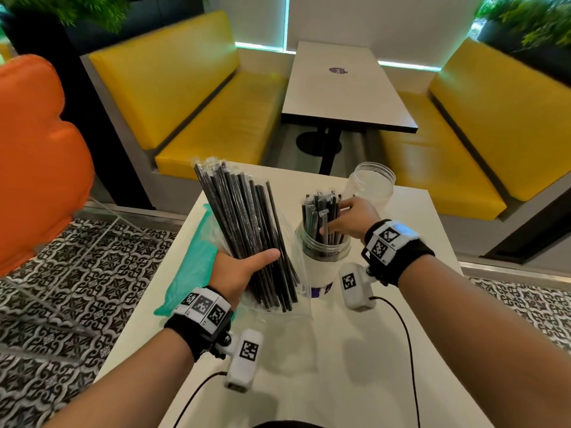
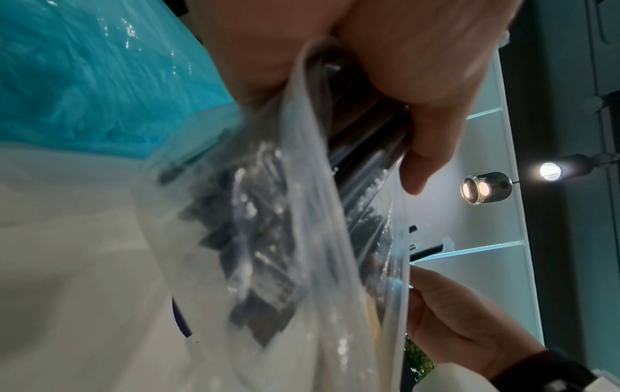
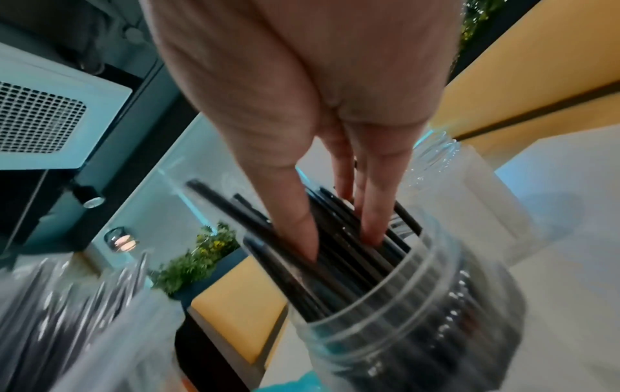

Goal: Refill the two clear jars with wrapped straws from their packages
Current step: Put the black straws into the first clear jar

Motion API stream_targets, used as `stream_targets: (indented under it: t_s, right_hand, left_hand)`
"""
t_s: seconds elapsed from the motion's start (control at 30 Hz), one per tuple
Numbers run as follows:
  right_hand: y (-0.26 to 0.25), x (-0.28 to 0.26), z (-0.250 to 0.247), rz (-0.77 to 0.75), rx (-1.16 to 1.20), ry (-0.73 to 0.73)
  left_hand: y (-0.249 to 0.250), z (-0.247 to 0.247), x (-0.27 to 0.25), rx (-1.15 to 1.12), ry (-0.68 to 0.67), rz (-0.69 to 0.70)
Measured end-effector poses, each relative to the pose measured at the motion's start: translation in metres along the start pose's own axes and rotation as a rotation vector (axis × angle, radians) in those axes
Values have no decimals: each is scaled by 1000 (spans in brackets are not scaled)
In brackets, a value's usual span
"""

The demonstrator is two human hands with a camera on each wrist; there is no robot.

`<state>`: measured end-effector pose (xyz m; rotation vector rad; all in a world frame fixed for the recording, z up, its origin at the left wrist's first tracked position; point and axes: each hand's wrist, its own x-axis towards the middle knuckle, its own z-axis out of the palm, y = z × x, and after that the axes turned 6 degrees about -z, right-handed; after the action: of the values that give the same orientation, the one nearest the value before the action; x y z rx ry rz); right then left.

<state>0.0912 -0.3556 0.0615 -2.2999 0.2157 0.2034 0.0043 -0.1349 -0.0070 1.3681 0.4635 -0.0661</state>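
Though light and stiff, wrapped straws (image 1: 247,230) slide in slick sleeves; best gripped low, as left hand (image 1: 238,273) does, curled round bundle above bag (image 1: 290,242). Right hand (image 1: 349,217), fingers (image 3: 372,212) straight, pressing straws into near jar (image 1: 321,257) on surface (image 1: 309,366); far jar (image 1: 370,183) empty.

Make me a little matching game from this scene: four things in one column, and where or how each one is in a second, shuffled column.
Things:
1. bundle of black straws
2. near jar
3. far jar
4. teal bag

States:
A. lies flat on the table, left of the bundle
B. stands empty
C. gripped by the left hand
D. holds straws that the right hand touches

Pairs: 1-C, 2-D, 3-B, 4-A
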Motion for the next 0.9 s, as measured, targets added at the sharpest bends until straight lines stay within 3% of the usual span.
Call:
stream_targets:
  t_s: [0.13, 0.3, 0.4, 0.53, 0.6, 0.73, 0.9]
  right_hand:
    - [-1, -7, 4, -154, -60, 169]
    - [0, -9, 4, -88, 7, 75]
    - [-4, -12, -2, -95, 1, 91]
    - [-32, -34, -4, -306, 50, 231]
    - [-50, -48, 6, -392, 90, 126]
    - [-71, -67, 37, -322, 81, -157]
    - [-73, -67, 60, -307, 100, -166]
  left_hand:
    - [1, 0, -4, 21, -9, 3]
    - [1, -1, -8, 35, -33, -2]
    - [2, -3, -10, 40, -24, -4]
    - [5, -1, -10, 33, -29, 12]
    - [5, 2, -10, 26, -54, 38]
    - [3, 10, -13, 110, -24, 132]
    - [-26, 5, 12, 229, 74, 135]
